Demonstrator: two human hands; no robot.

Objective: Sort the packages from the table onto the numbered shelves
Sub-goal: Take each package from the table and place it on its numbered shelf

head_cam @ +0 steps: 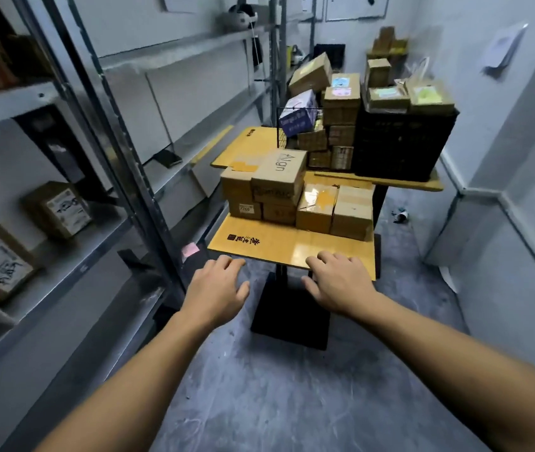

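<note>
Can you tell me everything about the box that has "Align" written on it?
The Align box is a plain brown cardboard box, closed, with "Align" printed in dark letters across its top and more blurred print on its front side. It lies flat but turned at a slant, on top of other brown boxes stacked on the near yellow table. It is the highest box in that group. Neither hand touches it: the left hand and right hand are at the table's front edge, both empty.

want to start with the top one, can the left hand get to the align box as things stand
Probably yes. The left hand is empty at the table's near edge, and the Align box sits on top of the near stack with nothing over it or between them.
</note>
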